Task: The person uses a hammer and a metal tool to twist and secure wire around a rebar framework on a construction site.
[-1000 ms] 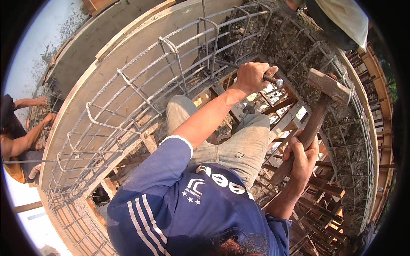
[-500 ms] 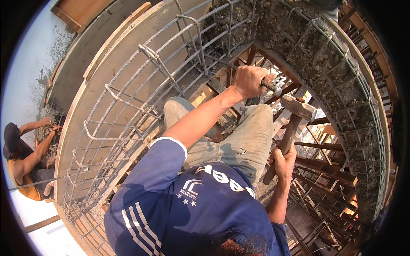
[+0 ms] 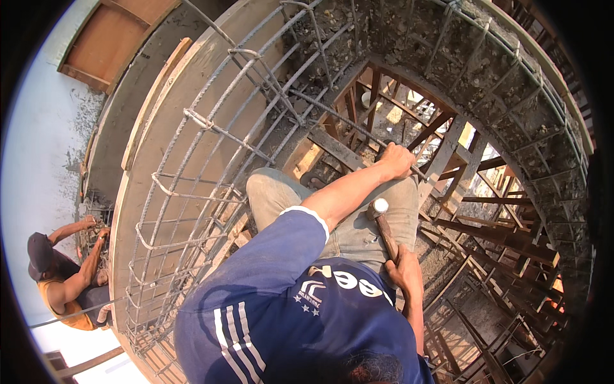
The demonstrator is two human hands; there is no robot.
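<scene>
My left hand [image 3: 398, 160] is closed around a long, thin iron bar [image 3: 348, 121]. Its far end reaches in among the rebar cage [image 3: 217, 125], and its near end sticks out past my fist. My right hand [image 3: 406, 274] grips the wooden handle of a sledgehammer [image 3: 387, 235]. The hammer's head lies over my thigh, with one pale, worn face showing. Hammer and bar are apart.
A curved, plastered form wall [image 3: 192, 83] stands along the left, rough concrete with rebar [image 3: 531, 109] along the right. Below is an opening crossed by wooden props [image 3: 505, 243]. Beyond the wall at far left, another person [image 3: 67, 278] works with both hands.
The hammer has come down and back from beside the bar's end to over my lap. My left hand has moved nearer and right, with the bar still in it. The view has shifted.
</scene>
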